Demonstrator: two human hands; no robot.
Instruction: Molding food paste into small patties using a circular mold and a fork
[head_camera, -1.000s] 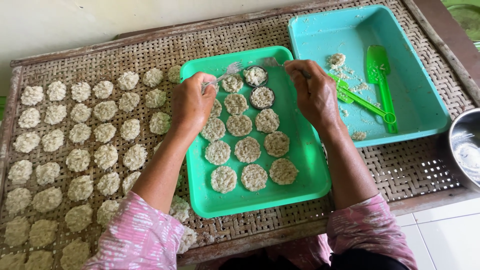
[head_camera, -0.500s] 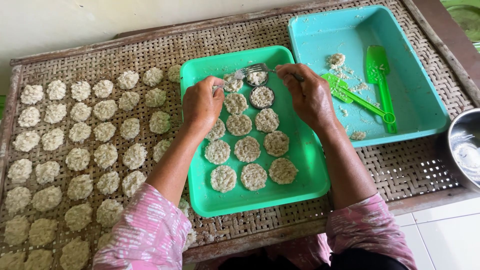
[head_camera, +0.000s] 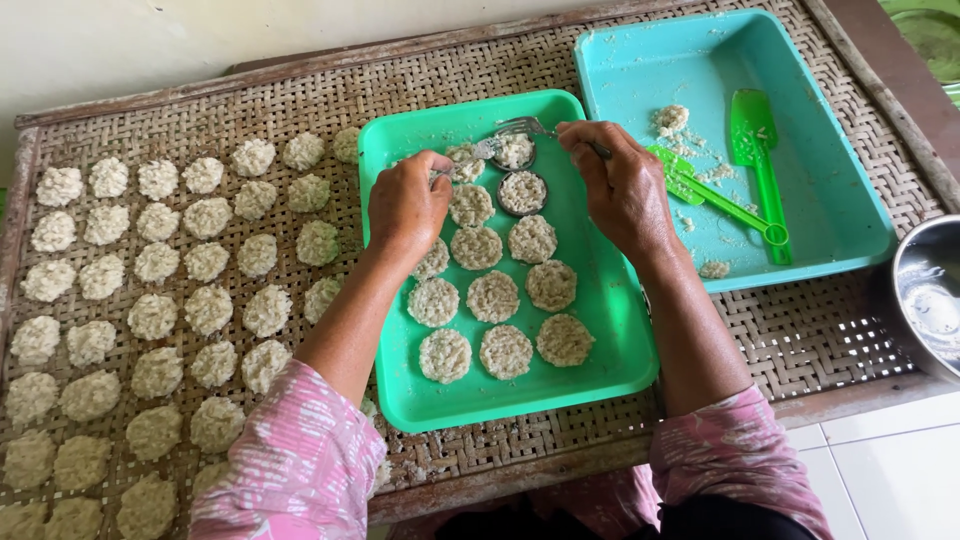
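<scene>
A: Since the earlier frame the left hand has slid a little toward the near left, off the far row, and the fork in the right hand has swung left so its tines now sit over the far patties

B: Start from the near edge, what is finished?

A: Nearest on the green tray lies a row of three pressed rice patties, flat and round. Behind it come more rows, each about three across, every patty apart from its neighbours. The left hand covers part of the left column

B: And the hands?

A: The left fingers are curled and pinch something small by a lump of rice at the far left of the tray; I cannot tell what. The right fingers are clenched round the fork handle, tines at a patty that sits in a dark ring mould

B: So the far row is unfinished?

A: I judge so: those far pieces look rough and unpressed

B: And around the tray?

A: To the left the woven mat on the desk holds many rows of finished patties. Far right, the blue tub holds only scraps of rice, a green spatula and a green scoop, so little mix is left. A steel bowl shows at the right edge
</scene>
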